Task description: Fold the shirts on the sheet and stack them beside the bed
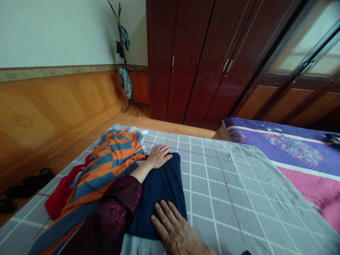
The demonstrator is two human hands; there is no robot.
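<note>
A navy blue folded garment [163, 186] lies flat on the bed's grey checked sheet [209, 170]. My left hand [158, 156], its arm in a dark red patterned sleeve, rests flat on the garment's far end with fingers stretched out. At the near right edge of the cloth my right hand [177, 228] lies palm down, fingers extended. What kind of garment it is cannot be told from its folds. Just left of it, an orange and grey-blue checked cloth [117, 150] is heaped, partly hidden by my left arm.
Red cloth [60, 198] sticks out under the checked heap. A purple and pink quilted bed [287, 148] adjoins on the right. Dark red wardrobes [183, 60] stand beyond the bed, and a coat rack [123, 53] is in the corner. Dark shoes [32, 184] lie on the floor at left.
</note>
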